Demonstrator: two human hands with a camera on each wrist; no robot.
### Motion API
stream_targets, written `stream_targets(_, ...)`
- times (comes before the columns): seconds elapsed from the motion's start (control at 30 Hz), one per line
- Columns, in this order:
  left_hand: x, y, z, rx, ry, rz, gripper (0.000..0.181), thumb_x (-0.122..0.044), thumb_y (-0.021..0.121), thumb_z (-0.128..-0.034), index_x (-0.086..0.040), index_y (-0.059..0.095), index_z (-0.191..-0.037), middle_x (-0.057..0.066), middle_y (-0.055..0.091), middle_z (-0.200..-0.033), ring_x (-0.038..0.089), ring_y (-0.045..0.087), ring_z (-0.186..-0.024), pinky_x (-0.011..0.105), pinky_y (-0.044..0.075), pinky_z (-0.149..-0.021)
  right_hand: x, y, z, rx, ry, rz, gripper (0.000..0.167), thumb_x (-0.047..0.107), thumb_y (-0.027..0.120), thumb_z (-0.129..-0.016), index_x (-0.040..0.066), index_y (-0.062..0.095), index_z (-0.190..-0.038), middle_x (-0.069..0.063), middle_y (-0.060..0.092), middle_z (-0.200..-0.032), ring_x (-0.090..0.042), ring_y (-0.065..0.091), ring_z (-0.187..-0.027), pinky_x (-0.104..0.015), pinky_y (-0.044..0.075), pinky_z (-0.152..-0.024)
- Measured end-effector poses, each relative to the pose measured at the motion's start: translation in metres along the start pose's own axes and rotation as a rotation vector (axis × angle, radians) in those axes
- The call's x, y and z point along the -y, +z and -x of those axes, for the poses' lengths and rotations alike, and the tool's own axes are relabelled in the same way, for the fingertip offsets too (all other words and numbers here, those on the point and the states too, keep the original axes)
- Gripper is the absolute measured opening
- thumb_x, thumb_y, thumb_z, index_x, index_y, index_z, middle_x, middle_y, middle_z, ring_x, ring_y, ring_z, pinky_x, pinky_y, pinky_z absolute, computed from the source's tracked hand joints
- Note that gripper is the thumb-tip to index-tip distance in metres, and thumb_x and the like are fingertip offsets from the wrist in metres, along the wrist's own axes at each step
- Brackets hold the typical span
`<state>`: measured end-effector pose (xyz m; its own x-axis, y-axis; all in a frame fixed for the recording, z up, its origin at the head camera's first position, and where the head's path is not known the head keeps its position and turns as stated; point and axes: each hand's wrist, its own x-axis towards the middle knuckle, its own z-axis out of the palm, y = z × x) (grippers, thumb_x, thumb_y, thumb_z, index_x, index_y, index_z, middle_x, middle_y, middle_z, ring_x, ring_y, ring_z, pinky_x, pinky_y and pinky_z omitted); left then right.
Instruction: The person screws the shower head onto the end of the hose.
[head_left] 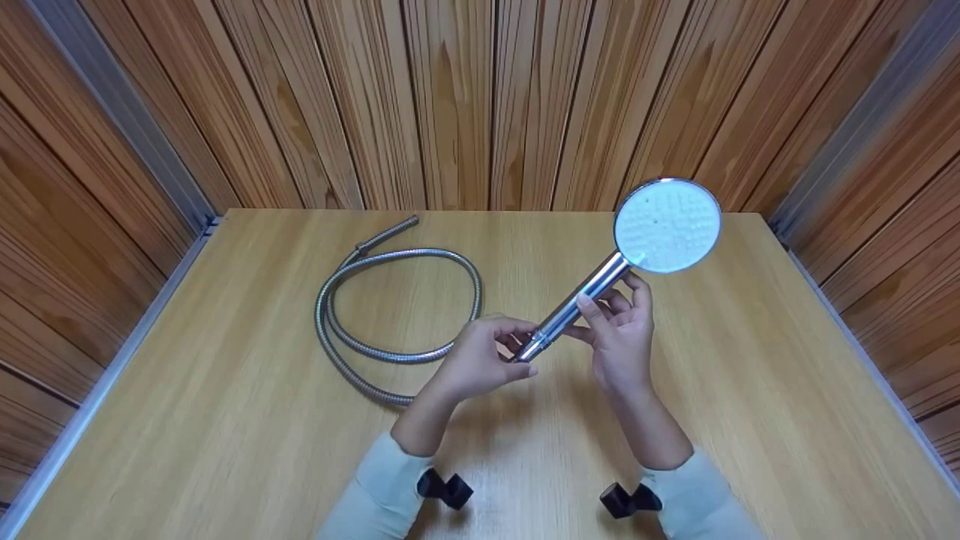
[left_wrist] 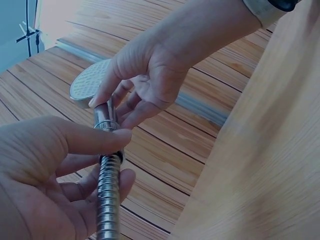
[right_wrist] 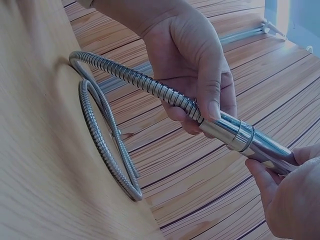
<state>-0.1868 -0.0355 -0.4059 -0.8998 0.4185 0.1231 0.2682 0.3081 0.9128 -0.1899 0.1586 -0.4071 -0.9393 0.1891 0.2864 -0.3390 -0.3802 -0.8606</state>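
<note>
A chrome hand shower (head_left: 667, 225) with a round pale spray face is held above the table, tilted up to the right. My right hand (head_left: 626, 337) grips its handle (head_left: 585, 294) below the spray face. At the handle's lower end, my left hand (head_left: 476, 360) pinches the smooth metal connector (right_wrist: 220, 129) of a ribbed metal shower hose (left_wrist: 108, 200) between thumb and fingers. In the right wrist view the connector lines up against the handle's end. How tightly the two are joined cannot be seen.
The rest of the hose lies coiled on the wooden table (head_left: 225, 420) at left of centre, its other end (head_left: 405, 223) near the back edge. Wood-plank walls (head_left: 450, 105) with metal corner strips stand behind and on both sides.
</note>
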Motion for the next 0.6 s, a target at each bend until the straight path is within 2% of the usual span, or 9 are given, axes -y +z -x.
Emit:
stream_targets(0.13, -0.0001, -0.0017, -0.0004, 0.060, -0.002, 0.051, 0.036, -0.002, 0.072, -0.0860, -0.012, 0.070, -0.120, -0.004, 0.069, -0.100, 0.015, 0.063, -0.090, 0.031, 0.054, -0.075, -0.0004, -0.0009, -0.0002, 0.002, 0.000, 0.008, 0.055, -0.003, 0.065, -0.091, 0.011, 0.036, -0.136, -0.015, 0.057, -0.105, -0.026, 0.065, -0.089, -0.047, 0.057, -0.067)
stream_targets(0.2, 0.0004, -0.0018, -0.0006, 0.066, 0.007, 0.054, 0.035, -0.001, 0.069, -0.0883, -0.012, 0.070, -0.121, -0.004, 0.070, -0.100, 0.014, 0.064, -0.089, 0.031, 0.054, -0.076, -0.0007, -0.0011, -0.0002, 0.002, -0.001, 0.010, 0.055, -0.002, 0.065, -0.091, 0.012, 0.037, -0.136, -0.015, 0.057, -0.105, -0.026, 0.065, -0.089, -0.047, 0.057, -0.067)
stream_targets(0.3, 0.0001, -0.0007, -0.0006, 0.041, 0.020, 0.030, 0.035, 0.000, 0.070, -0.0872, -0.010, 0.069, -0.120, -0.004, 0.070, -0.100, 0.012, 0.065, -0.088, 0.029, 0.054, -0.077, -0.0007, -0.0013, -0.0001, 0.002, -0.004, 0.011, 0.056, -0.003, 0.065, -0.091, 0.012, 0.037, -0.136, -0.015, 0.057, -0.106, -0.026, 0.065, -0.089, -0.047, 0.057, -0.067)
stream_targets(0.47, -0.0014, 0.0013, 0.0000, -0.018, 0.003, 0.008, 0.038, 0.001, 0.078, -0.0799, -0.009, 0.069, -0.115, -0.004, 0.069, -0.096, 0.013, 0.064, -0.086, 0.028, 0.055, -0.072, -0.0005, -0.0007, 0.0003, 0.011, -0.017, 0.008, 0.056, -0.005, 0.063, -0.091, 0.011, 0.035, -0.137, -0.016, 0.056, -0.106, -0.026, 0.065, -0.089, -0.046, 0.057, -0.066)
stream_targets(0.6, -0.0014, 0.0017, 0.0003, -0.037, 0.006, -0.007, 0.040, 0.000, 0.082, -0.0756, -0.009, 0.068, -0.112, -0.003, 0.066, -0.094, 0.014, 0.063, -0.085, 0.029, 0.055, -0.071, -0.0004, 0.0000, 0.0008, 0.020, -0.020, 0.007, 0.056, -0.004, 0.064, -0.091, 0.010, 0.035, -0.137, -0.016, 0.056, -0.106, -0.026, 0.065, -0.089, -0.047, 0.057, -0.066)
